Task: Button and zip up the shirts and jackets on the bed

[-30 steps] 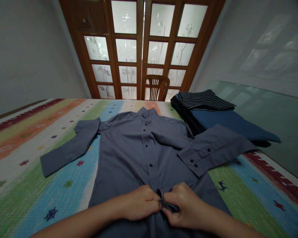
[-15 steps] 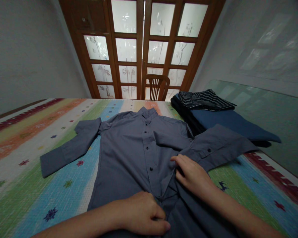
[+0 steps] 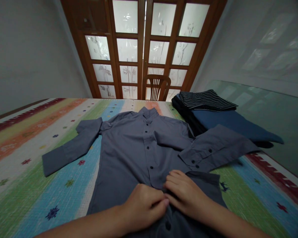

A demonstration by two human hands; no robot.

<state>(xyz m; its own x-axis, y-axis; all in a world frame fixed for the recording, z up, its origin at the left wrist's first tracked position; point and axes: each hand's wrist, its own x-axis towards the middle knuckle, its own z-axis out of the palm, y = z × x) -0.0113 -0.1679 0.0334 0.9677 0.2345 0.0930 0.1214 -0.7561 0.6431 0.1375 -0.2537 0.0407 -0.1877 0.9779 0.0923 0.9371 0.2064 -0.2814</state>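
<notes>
A grey button-up shirt (image 3: 129,148) lies front up on the table, its collar at the far end. One sleeve is bent out to the left; the other is folded back on the right, its buttoned cuff resting on the shirt front. My left hand (image 3: 146,205) is closed on the front edge low on the shirt. Right beside it, my right hand (image 3: 182,191) has its fingers bent onto the same front opening, pinching the cloth. The fingertips of both hands nearly meet, and a dark button shows just below them.
A striped tablecloth (image 3: 20,185) covers the table. Folded clothes are stacked at the back right: a black-and-white striped piece (image 3: 208,100) on top of a blue one (image 3: 228,124). Beyond the table stand a wooden chair (image 3: 157,84) and glazed wooden doors (image 3: 141,49).
My right hand has moved left and toward me, to beside my left hand. The left hand has risen slightly. The right cuff and the shirt's lower right side now show more.
</notes>
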